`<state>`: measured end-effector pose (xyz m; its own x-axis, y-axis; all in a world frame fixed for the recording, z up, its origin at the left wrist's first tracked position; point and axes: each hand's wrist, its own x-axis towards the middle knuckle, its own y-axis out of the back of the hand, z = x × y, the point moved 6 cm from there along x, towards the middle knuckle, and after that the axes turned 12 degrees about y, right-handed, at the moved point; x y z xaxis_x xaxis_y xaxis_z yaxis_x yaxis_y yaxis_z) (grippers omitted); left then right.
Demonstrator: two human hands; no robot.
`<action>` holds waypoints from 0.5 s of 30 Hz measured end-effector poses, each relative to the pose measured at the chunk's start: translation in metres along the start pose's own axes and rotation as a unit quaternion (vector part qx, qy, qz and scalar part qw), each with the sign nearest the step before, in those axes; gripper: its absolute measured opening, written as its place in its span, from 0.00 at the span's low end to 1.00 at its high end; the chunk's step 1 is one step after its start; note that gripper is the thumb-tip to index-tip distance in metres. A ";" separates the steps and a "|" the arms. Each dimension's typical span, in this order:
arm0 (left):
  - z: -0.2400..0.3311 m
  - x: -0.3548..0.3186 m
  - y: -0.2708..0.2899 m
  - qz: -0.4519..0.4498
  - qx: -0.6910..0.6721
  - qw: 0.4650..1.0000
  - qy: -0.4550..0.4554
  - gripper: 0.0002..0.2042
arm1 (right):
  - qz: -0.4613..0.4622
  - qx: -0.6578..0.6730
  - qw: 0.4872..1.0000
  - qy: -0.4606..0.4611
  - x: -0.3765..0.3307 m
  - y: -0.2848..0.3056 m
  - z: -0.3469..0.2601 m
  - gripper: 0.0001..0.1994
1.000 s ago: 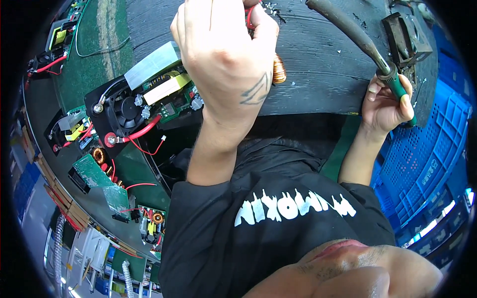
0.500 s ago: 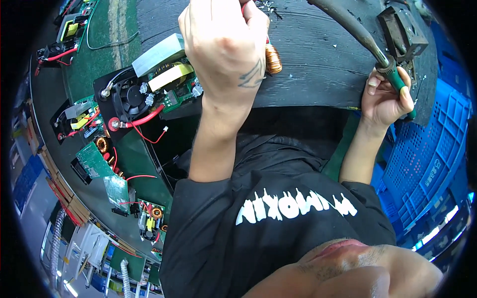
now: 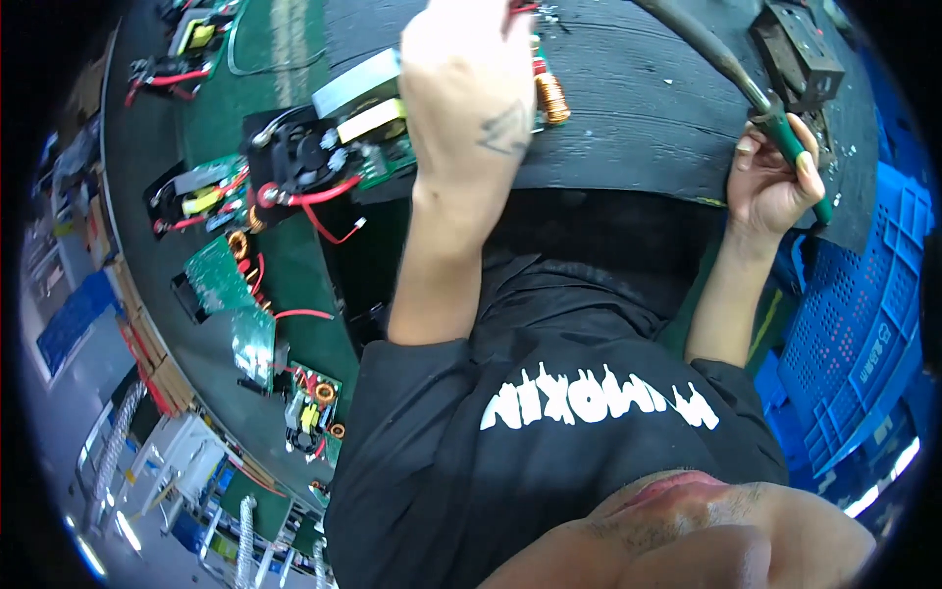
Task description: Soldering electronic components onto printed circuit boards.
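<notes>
My right hand (image 3: 770, 187) is closed round the green handle (image 3: 788, 145) of a soldering iron, whose long dark barrel (image 3: 702, 44) runs out past the upper edge, so its tip is out of view. My left hand (image 3: 466, 88) is bent closed over a circuit board with a black fan (image 3: 304, 152), a grey heat sink (image 3: 358, 86) and a yellow transformer (image 3: 373, 121). Red shows by its fingertips, which the hand and the upper edge mostly hide, so I cannot make out what they grip. A copper coil (image 3: 552, 98) sits just right of that hand.
Several similar boards, such as one with a copper coil (image 3: 316, 407), lie along the green bench at left. A metal stand (image 3: 800, 59) stands on the black worktop (image 3: 628, 128) at right. Beside it is a blue perforated crate (image 3: 854, 324). Red leads (image 3: 334, 231) hang near the worktop's edge.
The whole view has shifted, so the boards appear farther right and slightly higher. My left hand stays over the board, and my right hand keeps its hold on the soldering iron.
</notes>
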<state>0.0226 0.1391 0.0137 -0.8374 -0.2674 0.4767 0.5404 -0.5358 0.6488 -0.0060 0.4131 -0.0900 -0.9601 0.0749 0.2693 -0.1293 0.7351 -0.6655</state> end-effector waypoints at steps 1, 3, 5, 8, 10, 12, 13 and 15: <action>0.009 -0.002 0.008 -0.015 0.012 1.000 -0.008 0.12 | -0.001 0.020 1.000 -0.004 0.002 0.000 -0.001 0.21; 0.018 0.000 0.032 0.124 -0.181 0.962 -0.163 0.15 | 0.005 0.026 1.000 0.000 0.001 0.001 -0.002 0.21; 0.004 -0.002 0.046 -0.105 0.042 0.990 0.081 0.15 | 0.008 0.035 0.999 0.001 -0.001 0.007 -0.002 0.20; -0.029 0.003 0.069 -0.122 0.005 0.982 0.141 0.12 | 0.025 0.050 0.998 0.008 0.000 0.012 -0.001 0.21; -0.036 0.016 0.069 -0.212 0.032 0.966 0.143 0.10 | 0.023 0.058 0.998 0.003 0.000 0.012 0.004 0.21; -0.043 0.026 0.060 -0.297 0.059 0.949 0.088 0.11 | 0.013 0.058 0.998 0.002 0.002 0.007 -0.001 0.20; -0.044 0.030 0.058 -0.304 0.099 0.947 -0.006 0.11 | 0.004 0.070 0.998 0.000 0.003 0.006 -0.002 0.20; -0.049 0.038 0.055 -0.408 0.102 0.906 0.049 0.11 | 0.022 0.027 0.999 0.000 0.006 0.014 0.000 0.20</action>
<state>0.0169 0.0601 0.0381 -0.9629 0.0756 -0.2590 -0.2658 -0.4307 0.8625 -0.0141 0.4234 -0.0976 -0.9650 0.1067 0.2397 -0.1003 0.6943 -0.7127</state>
